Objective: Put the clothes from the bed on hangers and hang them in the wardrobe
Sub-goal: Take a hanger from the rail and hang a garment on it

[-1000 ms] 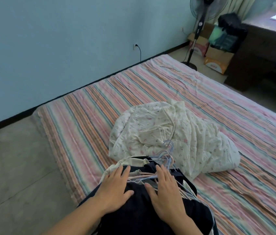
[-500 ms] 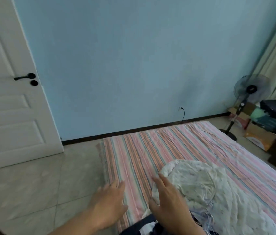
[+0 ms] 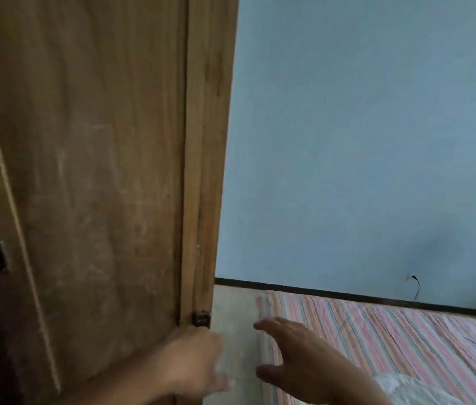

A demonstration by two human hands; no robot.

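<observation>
We saw the wardrobe door (image 3: 99, 171) filling the left part of the view, a tall brown wooden panel with its long axis upright and its free edge turned toward us. Our left hand (image 3: 193, 363) was at the bottom of this edge, just under a small dark metal catch (image 3: 201, 318). The hand was blurred, so we could not tell if the fingers were curled around the edge or only lay against it. Our right hand (image 3: 298, 361) hung apart from the door, over the floor (image 3: 236, 311) and the near side of the bed (image 3: 391, 340), with fingers spread and relaxed and holding nothing.

The left hand was clearly the nearer one to the door, which stood directly above it. We judged that the coming move was to swing this door on its upright axis, so that the wardrobe would be open for hanging.

Of the clothes we saw only a pale floral piece (image 3: 406, 387) at the bottom right, lying on the striped sheet, behind and to the right of the right hand. No hanger was visible.
</observation>
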